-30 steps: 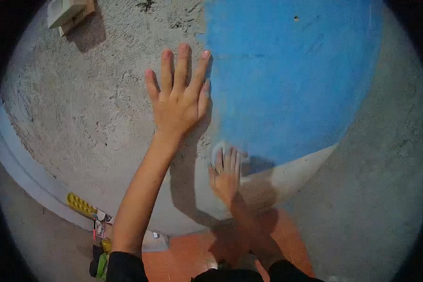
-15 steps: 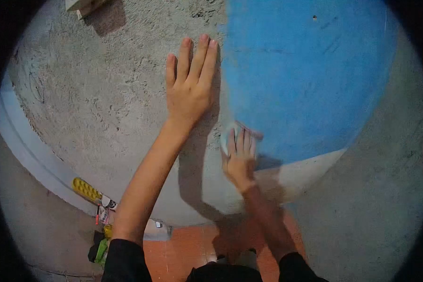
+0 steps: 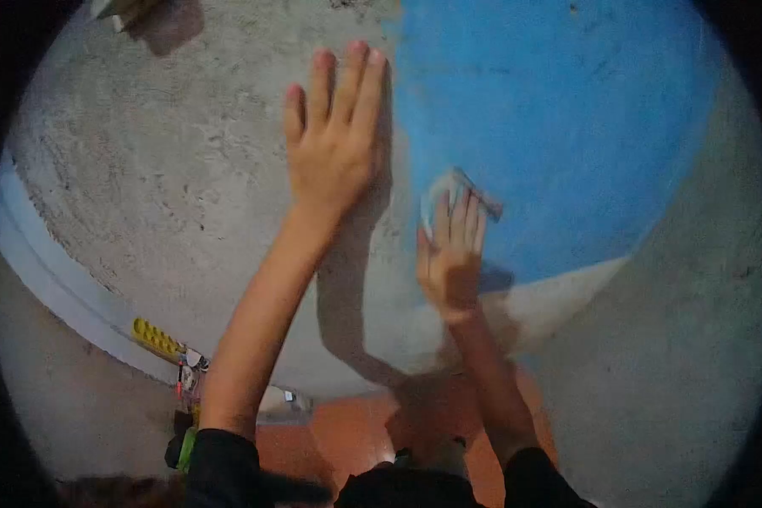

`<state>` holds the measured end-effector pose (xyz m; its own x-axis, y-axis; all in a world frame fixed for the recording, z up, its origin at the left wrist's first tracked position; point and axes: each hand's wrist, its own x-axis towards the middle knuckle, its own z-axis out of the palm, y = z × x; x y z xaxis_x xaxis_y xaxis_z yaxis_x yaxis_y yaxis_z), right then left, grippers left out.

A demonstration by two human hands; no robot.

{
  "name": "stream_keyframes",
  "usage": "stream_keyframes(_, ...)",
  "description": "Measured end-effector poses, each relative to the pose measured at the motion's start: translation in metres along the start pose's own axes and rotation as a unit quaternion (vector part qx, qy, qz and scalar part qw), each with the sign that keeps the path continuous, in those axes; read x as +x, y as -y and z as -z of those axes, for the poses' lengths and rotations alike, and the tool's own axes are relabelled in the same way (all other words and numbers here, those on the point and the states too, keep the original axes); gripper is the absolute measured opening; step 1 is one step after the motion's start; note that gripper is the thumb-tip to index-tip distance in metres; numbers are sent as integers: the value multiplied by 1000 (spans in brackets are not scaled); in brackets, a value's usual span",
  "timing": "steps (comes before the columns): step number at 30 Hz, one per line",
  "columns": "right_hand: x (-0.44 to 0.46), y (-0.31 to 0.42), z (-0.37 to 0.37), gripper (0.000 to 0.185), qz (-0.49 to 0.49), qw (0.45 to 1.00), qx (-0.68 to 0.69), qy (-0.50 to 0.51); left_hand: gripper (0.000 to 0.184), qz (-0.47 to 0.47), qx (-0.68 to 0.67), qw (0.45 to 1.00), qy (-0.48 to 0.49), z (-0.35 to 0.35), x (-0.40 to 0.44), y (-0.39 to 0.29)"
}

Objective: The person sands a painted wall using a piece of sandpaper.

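My left hand (image 3: 333,157) lies flat on the bare grey part of the wall (image 3: 186,186), fingers stretched upward and nothing in it. To its lower right, my right hand (image 3: 453,254) presses a pale folded sheet (image 3: 449,182) against the wall. The sheet sticks out past the fingertips; whether it is cloth or paper, I cannot tell. It lies over the left border of the blue painted area (image 3: 559,144), where blue meets grey plaster. Part of the sheet is hidden under my fingers.
A light wooden piece (image 3: 118,10) juts out at the top left. Low on the left are a yellow object with holes (image 3: 155,335) and a green item (image 3: 186,449). A whitish strip (image 3: 51,262) curves down the left side. Orange floor tiles (image 3: 347,432) show below.
My right hand has slid up and slightly right along the wall with the pale sheet. My left hand stays flat on the plaster; the view has shifted a little.
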<state>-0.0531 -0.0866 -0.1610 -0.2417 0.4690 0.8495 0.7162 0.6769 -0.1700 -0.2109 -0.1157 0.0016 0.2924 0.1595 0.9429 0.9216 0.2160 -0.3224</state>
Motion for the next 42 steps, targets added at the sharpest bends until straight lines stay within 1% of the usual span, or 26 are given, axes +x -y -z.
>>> stream_keyframes(1,15,2,3,67,-5,999,15,-29,55,5,-18,1000,0,0,-2,-1)
stream_keyframes(2,13,6,4,67,-12,998,27,-55,58,-1,7,1000,17,1,-3,-1)
stream_keyframes(5,-65,21,-30,65,-114,991,56,50,62,-56,-118,990,58,11,-12,-24)
stream_keyframes(6,-115,21,-66,68,-107,992,54,26,67,-81,-129,985,76,13,-17,-37)
stream_keyframes(9,-168,27,-90,65,-207,970,112,59,65,-81,-158,979,100,-3,-31,-65)
stream_keyframes(10,-152,23,-79,65,-244,959,143,9,64,-85,-139,979,119,-5,-35,-67)
stream_keyframes(12,-104,-7,-62,67,-316,923,197,-94,63,-84,-112,984,107,-12,-39,-71)
stream_keyframes(15,-70,-56,-45,69,-335,898,234,-165,62,-84,-85,987,105,-10,-38,-78)
stream_keyframes(17,-93,-25,-70,69,-367,910,157,-114,62,-84,-66,991,78,-18,-39,-80)
stream_keyframes(19,-133,42,-83,67,-407,883,234,-8,61,-80,-52,992,78,-18,-40,-82)
stream_keyframes(22,-156,40,-79,66,-336,913,232,12,60,-78,-43,992,86,-15,-38,-83)
stream_keyframes(23,-155,21,-78,65,-352,907,230,-21,60,-81,-47,992,86,-16,-37,-83)
stream_keyframes(24,-134,-16,-66,65,-363,903,226,-52,60,-79,-50,992,85,-17,-37,-83)
stream_keyframes(25,-120,-70,-73,64,-385,891,229,-79,60,-74,-49,992,87,-16,-39,-82)
stream_keyframes(27,-111,-93,-75,64,-403,878,229,-121,61,-79,-34,992,95,-17,-42,-81)
stream_keyframes(29,-84,-74,-50,64,-383,883,213,-166,61,-77,-34,993,84,-20,-39,-85)
stream_keyframes(31,-113,-8,-69,64,-403,880,235,-88,61,-77,-33,993,83,-20,-37,-85)
stream_keyframes(32,-141,27,-86,65,-357,909,211,-31,61,-79,-33,993,85,-18,-39,-85)
stream_keyframes(33,-149,49,-86,65,-309,933,185,25,61,-78,-36,992,88,-17,-39,-84)
stream_keyframes(36,-148,31,-77,67,-280,944,170,22,61,-77,-40,992,87,-16,-39,-84)
stream_keyframes(38,-111,-13,-54,69,-250,957,148,-7,61,-78,-33,993,80,-19,-40,-84)
stream_keyframes(39,-88,-25,-43,69,-250,957,145,-33,62,-78,-37,993,79,-20,-40,-84)
stream_keyframes(41,-56,-35,-27,70,-255,953,141,-85,63,-83,-45,992,80,-20,-40,-83)
stream_keyframes(42,-69,-27,-40,70,-255,954,140,-72,63,-81,-42,992,87,-19,-39,-83)
